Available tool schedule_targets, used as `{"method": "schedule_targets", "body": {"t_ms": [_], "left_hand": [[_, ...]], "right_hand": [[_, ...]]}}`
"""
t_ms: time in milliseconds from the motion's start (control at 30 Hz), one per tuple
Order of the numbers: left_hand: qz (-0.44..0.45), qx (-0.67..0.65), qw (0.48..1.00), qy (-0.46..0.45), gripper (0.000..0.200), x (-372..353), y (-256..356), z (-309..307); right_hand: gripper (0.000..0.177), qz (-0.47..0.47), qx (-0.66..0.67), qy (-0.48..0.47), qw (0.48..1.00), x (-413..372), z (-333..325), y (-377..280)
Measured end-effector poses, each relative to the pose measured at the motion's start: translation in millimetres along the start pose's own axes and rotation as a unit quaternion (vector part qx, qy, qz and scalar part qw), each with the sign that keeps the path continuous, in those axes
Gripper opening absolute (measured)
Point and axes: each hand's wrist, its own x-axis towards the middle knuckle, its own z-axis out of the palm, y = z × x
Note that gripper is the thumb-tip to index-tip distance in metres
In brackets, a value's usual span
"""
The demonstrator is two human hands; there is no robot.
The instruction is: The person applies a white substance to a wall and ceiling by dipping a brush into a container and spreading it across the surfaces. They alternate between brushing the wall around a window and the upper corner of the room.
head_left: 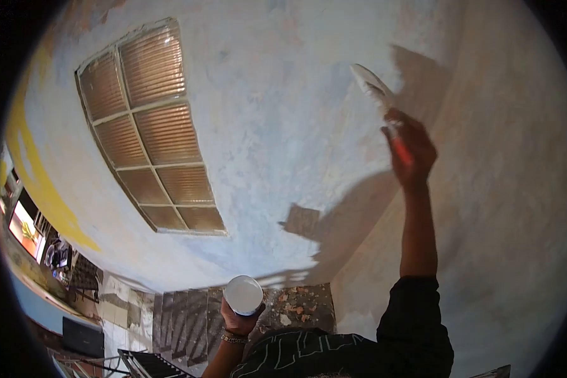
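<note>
My right hand (411,150) is raised at the upper right, fingers wrapped round the red handle of a wide flat paintbrush (373,87). White coats the brush's head, which points up and left, close to the patchy pale wall (277,126). Low in the middle, my left hand (238,322) grips a round tub (244,295) from below and the side. The tub's top faces me and shows white paint inside. A bracelet circles my left wrist.
A window (148,129) with ribbed panes is set in the wall at left. Dark steps (179,321) and a floor patch with flakes (299,305) lie below. A side wall (485,208) meets this one at right. Yellow paint (44,189) marks the far left.
</note>
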Motion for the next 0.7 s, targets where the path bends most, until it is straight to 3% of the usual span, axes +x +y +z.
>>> {"method": "schedule_targets", "body": {"t_ms": [67,167,233,300,400,467,500,533,633,700], "left_hand": [[-0.055,-0.127,0.990,-0.001,0.050,7,5,9],[-0.033,-0.069,0.997,-0.021,0.050,14,4,12],[-0.059,-0.108,0.992,-0.024,0.053,17,8,21],[-0.083,-0.147,0.985,-0.028,0.055,19,6,21],[-0.066,-0.108,0.992,-0.021,0.057,23,3,20],[-0.072,-0.142,0.987,-0.021,0.061,24,5,21],[-0.075,-0.160,0.984,-0.020,0.064,22,4,21],[-0.059,-0.123,0.990,-0.019,0.064,22,2,20],[-0.044,-0.088,0.995,-0.009,0.063,22,2,21],[-0.083,-0.170,0.982,0.010,0.062,17,8,30]], "right_hand": [[0.019,-0.024,-0.003,-0.015,1.000,-25,13,4],[0.015,-0.039,0.025,0.006,0.999,-47,31,10],[0.016,0.119,0.104,-0.032,0.987,-61,39,7],[0.016,0.149,0.115,-0.073,0.979,-84,44,3],[0.009,-0.070,-0.014,-0.126,0.989,-148,44,-7],[0.008,0.024,0.016,-0.196,0.980,-197,35,-45],[0.023,0.051,0.019,-0.218,0.974,-224,33,-61],[0.019,0.063,0.043,-0.236,0.969,-241,29,-75],[0.022,0.195,0.154,-0.328,0.911,-248,23,-96],[0.021,0.216,0.174,-0.327,0.903,-228,29,-73]]}}
